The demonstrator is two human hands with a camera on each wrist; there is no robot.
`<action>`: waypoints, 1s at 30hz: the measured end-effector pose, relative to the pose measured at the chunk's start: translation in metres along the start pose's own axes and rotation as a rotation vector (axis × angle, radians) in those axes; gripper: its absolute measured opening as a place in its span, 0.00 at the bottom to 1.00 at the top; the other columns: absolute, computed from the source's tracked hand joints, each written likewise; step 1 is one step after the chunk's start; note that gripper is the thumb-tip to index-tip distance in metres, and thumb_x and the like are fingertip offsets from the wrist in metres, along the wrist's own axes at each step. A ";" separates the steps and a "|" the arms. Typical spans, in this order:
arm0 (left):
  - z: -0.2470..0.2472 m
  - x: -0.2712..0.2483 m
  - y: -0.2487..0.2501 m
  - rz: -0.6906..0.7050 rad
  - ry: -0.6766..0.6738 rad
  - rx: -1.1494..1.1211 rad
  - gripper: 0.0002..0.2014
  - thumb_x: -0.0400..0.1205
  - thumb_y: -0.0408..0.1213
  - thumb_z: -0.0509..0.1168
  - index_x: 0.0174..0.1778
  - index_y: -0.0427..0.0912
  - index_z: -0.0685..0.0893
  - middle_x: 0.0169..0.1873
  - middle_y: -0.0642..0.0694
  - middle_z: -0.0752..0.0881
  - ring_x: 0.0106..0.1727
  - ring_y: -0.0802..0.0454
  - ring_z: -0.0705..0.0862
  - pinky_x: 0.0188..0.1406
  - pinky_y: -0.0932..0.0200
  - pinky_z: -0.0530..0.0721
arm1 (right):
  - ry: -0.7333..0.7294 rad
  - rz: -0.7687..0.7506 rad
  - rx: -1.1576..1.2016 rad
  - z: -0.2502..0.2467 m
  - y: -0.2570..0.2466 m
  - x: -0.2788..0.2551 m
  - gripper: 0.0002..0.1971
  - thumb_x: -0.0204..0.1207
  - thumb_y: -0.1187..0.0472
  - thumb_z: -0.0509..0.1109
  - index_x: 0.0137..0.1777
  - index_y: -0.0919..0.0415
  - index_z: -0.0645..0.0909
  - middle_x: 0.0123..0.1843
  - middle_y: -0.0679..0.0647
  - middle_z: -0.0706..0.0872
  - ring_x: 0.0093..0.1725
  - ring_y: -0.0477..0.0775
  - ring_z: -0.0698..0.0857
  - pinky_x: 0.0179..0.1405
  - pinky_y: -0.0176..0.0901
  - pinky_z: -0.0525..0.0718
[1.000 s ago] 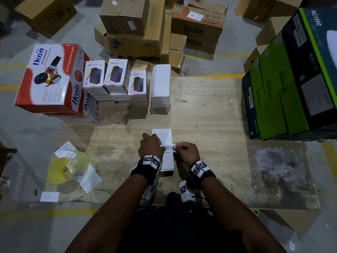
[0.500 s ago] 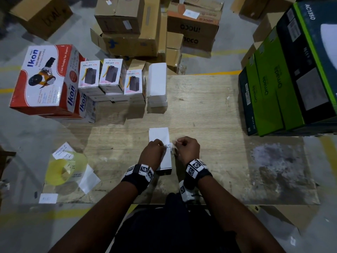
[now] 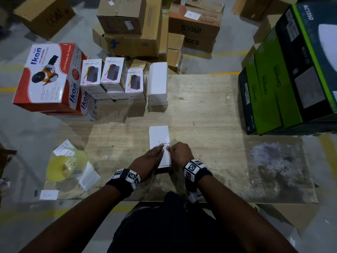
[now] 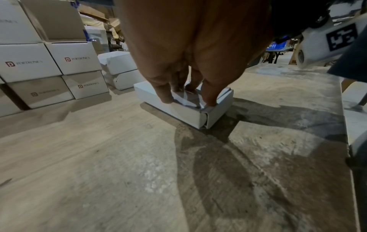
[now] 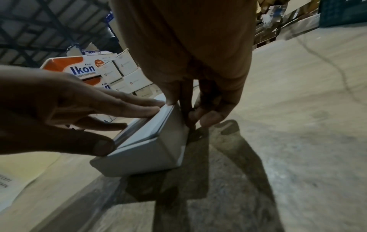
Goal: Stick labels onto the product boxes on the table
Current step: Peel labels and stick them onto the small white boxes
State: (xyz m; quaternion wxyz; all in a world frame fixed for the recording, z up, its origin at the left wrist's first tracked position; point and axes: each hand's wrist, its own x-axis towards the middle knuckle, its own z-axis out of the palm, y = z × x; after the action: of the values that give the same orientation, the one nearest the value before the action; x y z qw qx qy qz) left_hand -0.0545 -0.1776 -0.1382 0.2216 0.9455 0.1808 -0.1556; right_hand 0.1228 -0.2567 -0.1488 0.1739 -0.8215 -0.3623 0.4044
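1. One white box (image 3: pixel 158 136) lies mid-table (image 3: pixel 209 114) (three Halley boxes (image 3: pixel 113 75) behind).
2. Left hand (image 3: pixel 147 158) presses flat, fingers straight, on the label (image 3: pixel 166 144).
3. Right hand (image 3: pixel 180 152), curled, pinches the box's right edge.

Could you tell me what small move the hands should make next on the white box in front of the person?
Probably wrap the label's free end down over the white box's right side: the left hand lies flat on top, the right hand curls at that edge.
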 end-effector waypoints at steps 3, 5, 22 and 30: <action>-0.004 0.002 -0.004 -0.007 -0.018 -0.062 0.33 0.84 0.28 0.63 0.86 0.39 0.60 0.88 0.45 0.53 0.86 0.46 0.60 0.74 0.45 0.78 | -0.056 0.000 0.068 -0.019 0.005 0.001 0.22 0.79 0.52 0.76 0.25 0.63 0.83 0.23 0.54 0.83 0.25 0.48 0.80 0.26 0.40 0.71; -0.007 0.001 -0.005 -0.026 -0.014 -0.084 0.34 0.82 0.38 0.69 0.84 0.40 0.65 0.85 0.43 0.61 0.84 0.44 0.63 0.72 0.44 0.79 | -0.109 -0.014 0.103 -0.035 0.004 0.008 0.12 0.72 0.56 0.81 0.32 0.63 0.92 0.30 0.55 0.90 0.31 0.47 0.86 0.31 0.38 0.77; -0.007 0.005 -0.014 -0.212 0.303 -0.184 0.24 0.75 0.32 0.71 0.68 0.49 0.85 0.74 0.37 0.76 0.74 0.35 0.74 0.51 0.43 0.88 | -0.030 -0.189 -0.045 -0.056 0.020 0.046 0.38 0.66 0.50 0.72 0.80 0.51 0.71 0.67 0.62 0.81 0.65 0.66 0.82 0.62 0.56 0.83; -0.002 0.017 0.001 -0.319 0.109 -0.103 0.47 0.70 0.55 0.77 0.84 0.47 0.66 0.82 0.29 0.63 0.79 0.27 0.65 0.69 0.32 0.78 | 0.020 -0.169 0.056 -0.056 0.054 0.005 0.35 0.67 0.69 0.73 0.77 0.54 0.78 0.61 0.60 0.85 0.56 0.57 0.85 0.52 0.41 0.80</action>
State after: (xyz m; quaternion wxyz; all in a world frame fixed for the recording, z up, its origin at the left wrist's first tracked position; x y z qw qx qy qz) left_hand -0.0381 -0.1731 -0.1424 0.2324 0.8992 0.3478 -0.1279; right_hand 0.1934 -0.2894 -0.1484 0.2339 -0.7868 -0.4173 0.3901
